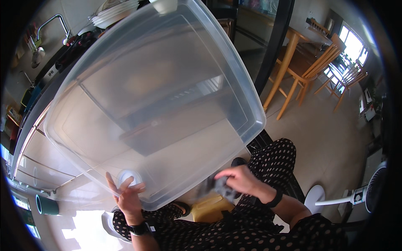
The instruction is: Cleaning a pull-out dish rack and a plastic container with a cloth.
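A large translucent plastic storage-box piece [150, 94] with a raised rim is tilted up before me; I cannot tell whether it is the lid or the box itself. My left hand [127, 194] grips its lower left corner, the fingers spread near a round white part [129, 177]. Another white part [165, 6] shows at the top edge. Beside the lower right edge, my right hand [240, 180] holds a crumpled grey cloth [224, 189], partly blurred. The index finger points toward the plastic.
Left stands a kitchen counter [31, 120] with a faucet [61, 26] and stacked white bowls [114, 14]. A yellow object [212, 209] lies between my legs. A green bin [47, 204] is at left, a white fan [358, 199] at right. Wooden chairs [309, 67] stand beyond the black door frame [273, 47].
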`<state>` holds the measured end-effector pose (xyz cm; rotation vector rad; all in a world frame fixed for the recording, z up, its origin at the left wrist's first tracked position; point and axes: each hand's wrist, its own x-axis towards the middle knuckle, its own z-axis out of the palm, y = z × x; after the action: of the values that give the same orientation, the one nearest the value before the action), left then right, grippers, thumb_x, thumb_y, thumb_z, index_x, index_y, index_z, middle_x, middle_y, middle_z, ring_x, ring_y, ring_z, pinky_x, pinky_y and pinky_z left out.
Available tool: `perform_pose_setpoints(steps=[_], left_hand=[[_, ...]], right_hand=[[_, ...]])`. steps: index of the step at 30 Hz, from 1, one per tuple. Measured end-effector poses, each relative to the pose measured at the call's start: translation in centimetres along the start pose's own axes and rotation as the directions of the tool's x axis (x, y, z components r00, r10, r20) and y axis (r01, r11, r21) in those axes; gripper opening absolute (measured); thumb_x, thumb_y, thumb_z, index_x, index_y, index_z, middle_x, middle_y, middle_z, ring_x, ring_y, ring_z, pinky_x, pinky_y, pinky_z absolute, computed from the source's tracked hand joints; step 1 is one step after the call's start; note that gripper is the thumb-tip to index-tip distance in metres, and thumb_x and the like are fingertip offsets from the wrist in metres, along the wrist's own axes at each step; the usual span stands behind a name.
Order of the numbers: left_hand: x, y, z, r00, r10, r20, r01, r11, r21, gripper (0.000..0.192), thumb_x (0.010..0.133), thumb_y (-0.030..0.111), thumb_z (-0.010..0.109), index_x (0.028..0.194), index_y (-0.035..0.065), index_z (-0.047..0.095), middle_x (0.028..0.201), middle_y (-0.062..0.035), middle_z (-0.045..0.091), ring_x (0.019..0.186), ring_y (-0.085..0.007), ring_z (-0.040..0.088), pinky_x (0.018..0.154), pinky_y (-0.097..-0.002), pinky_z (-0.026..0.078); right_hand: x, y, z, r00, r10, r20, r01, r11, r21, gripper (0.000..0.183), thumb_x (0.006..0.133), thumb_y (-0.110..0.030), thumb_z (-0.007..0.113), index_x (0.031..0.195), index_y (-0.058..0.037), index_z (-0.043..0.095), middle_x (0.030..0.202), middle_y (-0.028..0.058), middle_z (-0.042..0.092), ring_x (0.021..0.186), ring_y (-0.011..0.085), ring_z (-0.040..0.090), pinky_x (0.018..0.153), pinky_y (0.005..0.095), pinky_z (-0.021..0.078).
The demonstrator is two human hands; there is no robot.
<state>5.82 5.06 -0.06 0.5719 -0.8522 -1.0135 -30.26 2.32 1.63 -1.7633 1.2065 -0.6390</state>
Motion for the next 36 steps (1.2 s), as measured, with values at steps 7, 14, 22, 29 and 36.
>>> perform_pose_setpoints(steps=[7,14,22,29,36], left_hand=[[0.6,0.3,-0.8,0.997,0.019,-0.08,-0.025,0.997,-0.071,0.089,0.086,0.019,0.062,0.15,0.0175,0.0,0.108,-0.0222,0.065,0.075,-0.0375,0.069,0.06,-0.0413,0.059],[0.3,-1.7,-0.4,0.968,-0.247,-0.049,0.238,0.962,-0.136,0.084,0.086,0.013,0.061,0.15,0.0231,0.007,0.099,-0.0149,0.067,0.075,-0.0287,0.068,0.074,-0.0467,0.057],[-0.6,-2.6,-0.9,0.619,-0.776,0.117,0.674,0.602,0.428,0.045,0.1,0.028,0.043,0.138,0.0048,0.039,0.106,-0.0164,0.066,0.096,-0.0271,0.065,0.081,-0.0387,0.053],[0.8,0.3,3.0,0.488,-0.841,0.233,0.647,0.528,0.551,0.077,0.091,0.063,0.039,0.137,0.0021,0.042,0.118,-0.021,0.061,0.101,-0.0316,0.064,0.079,-0.0322,0.054],[1.3,-2.3,-3.1,0.738,-0.629,0.244,0.561,0.371,-0.74,0.101,0.081,0.077,0.032,0.14,-0.0049,0.031,0.141,-0.0343,0.032,0.127,-0.054,0.034,0.1,-0.0639,0.031]], right_hand=[[0.3,-0.1,-10.2,0.941,0.082,-0.328,0.321,0.08,0.944,0.056,0.098,-0.045,0.037,0.13,-0.0008,0.049,0.129,0.0105,0.055,0.122,0.0259,0.049,0.104,0.0435,0.0374],[-1.0,-5.2,-11.4,0.793,-0.213,-0.571,0.532,0.7,0.477,0.072,0.082,-0.045,0.061,0.129,0.0065,0.047,0.128,0.0182,0.051,0.119,0.0282,0.05,0.103,0.0407,0.0353],[-4.0,-4.7,-14.0,0.56,-0.204,-0.803,0.64,0.722,0.264,0.041,0.087,-0.018,0.058,0.119,0.0064,0.054,0.119,0.0151,0.057,0.109,0.0258,0.055,0.095,0.0376,0.0417],[-6.6,-3.7,-12.1,0.55,-0.255,-0.796,0.46,0.887,0.034,0.031,0.071,-0.001,0.071,0.101,0.0014,0.064,0.102,0.0127,0.063,0.089,0.0211,0.062,0.084,0.0343,0.0481],[-2.7,-10.6,-4.2,0.723,-0.688,-0.071,0.645,0.708,-0.289,0.017,0.068,-0.007,0.075,0.084,-0.0031,0.071,0.088,0.0133,0.066,0.073,0.0232,0.067,0.059,0.0294,0.0559]])
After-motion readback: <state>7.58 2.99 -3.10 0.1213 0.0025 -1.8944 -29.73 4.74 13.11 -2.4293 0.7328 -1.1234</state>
